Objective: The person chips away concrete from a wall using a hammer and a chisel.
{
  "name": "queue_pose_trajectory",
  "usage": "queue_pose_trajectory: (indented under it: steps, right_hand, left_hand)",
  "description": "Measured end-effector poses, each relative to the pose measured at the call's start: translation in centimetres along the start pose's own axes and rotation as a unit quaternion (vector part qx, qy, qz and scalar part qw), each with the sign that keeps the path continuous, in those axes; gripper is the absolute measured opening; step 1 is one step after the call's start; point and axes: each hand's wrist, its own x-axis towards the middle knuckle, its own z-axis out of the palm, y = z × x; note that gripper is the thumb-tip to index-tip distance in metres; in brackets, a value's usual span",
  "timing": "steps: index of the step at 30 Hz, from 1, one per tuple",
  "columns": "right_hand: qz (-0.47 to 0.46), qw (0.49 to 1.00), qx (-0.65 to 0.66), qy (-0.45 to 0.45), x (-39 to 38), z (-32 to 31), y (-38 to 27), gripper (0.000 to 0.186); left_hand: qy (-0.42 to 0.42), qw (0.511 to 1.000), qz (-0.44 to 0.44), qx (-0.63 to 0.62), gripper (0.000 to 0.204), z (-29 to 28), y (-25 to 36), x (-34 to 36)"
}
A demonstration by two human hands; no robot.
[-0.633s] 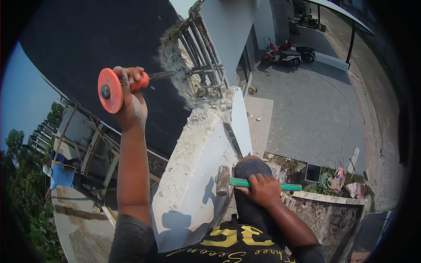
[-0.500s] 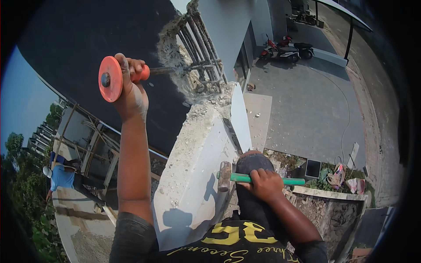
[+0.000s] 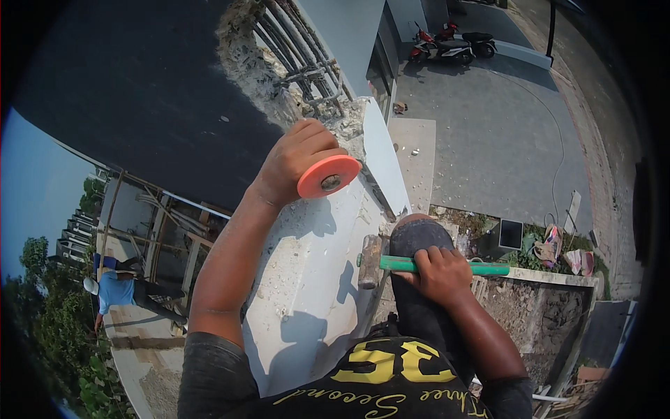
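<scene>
My left hand (image 3: 296,159) grips a chisel (image 3: 329,176) with an orange guard disc on its handle. The disc and steel striking end face me; its blade is hidden behind my hand, close to the broken concrete (image 3: 352,133). Above it, bare steel bars (image 3: 300,59) stick out of the chipped column. My right hand (image 3: 444,274) is closed around the green handle of a sledgehammer (image 3: 370,262), held low over my right knee. The steel head hangs beside the white wall top (image 3: 307,258), a small way off its shadow.
A person in a blue shirt (image 3: 117,288) stands by wooden scaffolding (image 3: 150,223) at lower left. Far below at right are parked motorcycles (image 3: 447,47) on grey paving (image 3: 495,140). Planted beds and a dark square pot (image 3: 510,234) lie under my right side.
My left hand has swung right and down with the chisel, turning it from sideways to disc toward me. The hammer has shifted slightly right and up in view, as the view itself moved.
</scene>
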Motion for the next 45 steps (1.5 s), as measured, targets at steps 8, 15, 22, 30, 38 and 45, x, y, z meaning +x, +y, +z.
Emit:
queue_pose_trajectory:
  steps: [8, 15, 22, 30, 38, 45]
  right_hand:
    - [0.008, 0.996, 0.083, 0.01, -1.8, -0.3, 0.3, 0.05]
    - [0.081, 0.961, 0.256, 0.068, -1.9, -0.3, 2.2, 0.034]
    - [0.178, 0.824, 0.51, 0.169, 0.6, -1.9, 3.4, 0.054]
    - [0.048, 0.736, 0.619, 0.27, 9.1, -8.3, 1.3, 0.064]
    - [0.03, 0.745, 0.612, 0.265, 10.2, -9.8, 1.4, 0.068]
    - [0.017, 0.8, 0.479, 0.36, 12.5, -7.2, 0.4, 0.068]
  left_hand:
    - [0.031, 0.999, -0.015, 0.026, 0.019, 3.1, -3.2, -0.7]
    - [0.061, 0.996, 0.0, 0.066, 0.02, 4.7, -4.5, 0.6]
    - [0.159, 0.983, -0.013, 0.089, 0.024, 5.7, -5.3, 2.3]
    - [0.276, 0.955, -0.041, 0.099, 0.023, 6.4, -5.1, 2.4]
    - [0.354, 0.928, -0.084, 0.082, 0.023, 6.8, -5.0, 2.7]
    - [0.348, 0.929, -0.09, 0.088, 0.02, 7.6, -4.3, 2.7]
